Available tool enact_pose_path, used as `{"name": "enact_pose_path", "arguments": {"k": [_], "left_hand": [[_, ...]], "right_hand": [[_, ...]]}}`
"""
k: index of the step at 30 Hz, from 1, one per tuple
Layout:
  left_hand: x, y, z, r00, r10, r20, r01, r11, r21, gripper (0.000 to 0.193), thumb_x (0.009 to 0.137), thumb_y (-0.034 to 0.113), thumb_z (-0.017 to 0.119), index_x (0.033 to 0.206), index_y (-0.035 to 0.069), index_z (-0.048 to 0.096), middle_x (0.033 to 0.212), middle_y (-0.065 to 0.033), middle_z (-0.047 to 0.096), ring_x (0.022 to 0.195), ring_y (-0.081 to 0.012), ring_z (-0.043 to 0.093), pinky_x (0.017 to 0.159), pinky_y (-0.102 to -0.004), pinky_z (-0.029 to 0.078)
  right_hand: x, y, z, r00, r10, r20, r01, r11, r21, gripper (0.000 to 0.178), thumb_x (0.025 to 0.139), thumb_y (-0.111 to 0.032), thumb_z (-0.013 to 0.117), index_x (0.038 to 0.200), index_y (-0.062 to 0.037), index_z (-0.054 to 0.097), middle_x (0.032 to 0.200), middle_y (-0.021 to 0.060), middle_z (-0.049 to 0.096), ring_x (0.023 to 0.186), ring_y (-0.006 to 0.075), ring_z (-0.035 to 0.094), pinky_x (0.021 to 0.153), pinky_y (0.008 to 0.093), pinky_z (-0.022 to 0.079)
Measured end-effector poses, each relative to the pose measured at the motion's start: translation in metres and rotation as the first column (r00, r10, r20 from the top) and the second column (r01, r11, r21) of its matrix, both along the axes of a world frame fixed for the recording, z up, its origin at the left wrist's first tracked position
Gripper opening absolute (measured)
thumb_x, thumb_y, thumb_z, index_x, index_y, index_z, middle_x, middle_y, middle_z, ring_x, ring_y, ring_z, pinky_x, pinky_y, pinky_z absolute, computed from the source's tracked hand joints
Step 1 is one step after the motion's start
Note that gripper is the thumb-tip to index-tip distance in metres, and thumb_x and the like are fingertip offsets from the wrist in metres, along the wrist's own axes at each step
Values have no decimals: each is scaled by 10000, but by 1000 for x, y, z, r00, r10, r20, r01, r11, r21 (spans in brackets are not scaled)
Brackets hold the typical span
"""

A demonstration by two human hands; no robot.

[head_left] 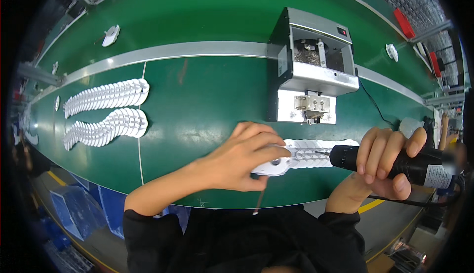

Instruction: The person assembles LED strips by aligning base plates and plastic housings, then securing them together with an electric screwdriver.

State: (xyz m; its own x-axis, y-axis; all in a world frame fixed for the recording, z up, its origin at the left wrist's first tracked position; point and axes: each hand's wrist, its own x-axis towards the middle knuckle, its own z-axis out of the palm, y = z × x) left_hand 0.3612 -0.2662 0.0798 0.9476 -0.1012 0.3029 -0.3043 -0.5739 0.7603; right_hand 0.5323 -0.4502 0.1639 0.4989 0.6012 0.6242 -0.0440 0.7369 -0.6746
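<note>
My right hand [387,157] is wrapped round a black electric screwdriver [345,157] held nearly level, its thin bit pointing left. Below the bit, a row of overlapping white plastic parts [308,157] lies on the green bench. My left hand [244,157], fingers bent and closed, grips a rounded white plastic part [273,168] at the left end of that row. This part has a dark round hole, and a short thin lead [258,203] hangs from beside it over the bench's front edge. Fingers hide some of the part.
Behind the row stands a grey screw feeder [316,75] with its cable at the right. Two fanned rows of white parts [106,95] lie at the left. Single white parts [112,35] rest on the far belt. Blue bins [76,211] stand below the bench.
</note>
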Motion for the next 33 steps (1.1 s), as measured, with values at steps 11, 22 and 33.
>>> {"name": "enact_pose_path", "arguments": {"k": [11,22,33], "left_hand": [[6,83,20,723,649,236,-676,593,438,808,715,102,751,1417,30,358,1398,-199,424,1274,-382,409,1065,-474,289],[-10,269,31,387,921,46,-727,274,629,771,744,213,735,1399,24,373,1255,-276,535,1124,-427,546,996,-458,419],[2,343,-16,297,935,194,-854,169,492,859,738,275,774,1426,104,289,1222,-256,461,1068,-430,537,919,-452,468]], "right_hand": [[-4,-7,1,994,-6,113,18,994,-104,408,704,-65,720,993,-73,433,590,30,541,436,149,530,447,294,488],[-6,-13,-8,991,-23,132,36,994,-100,393,727,-110,751,971,-76,444,587,36,549,427,153,523,443,281,494],[-18,-17,-11,979,-204,-17,200,970,-140,408,695,-111,757,935,-45,434,559,40,511,410,135,495,403,257,467]]}}
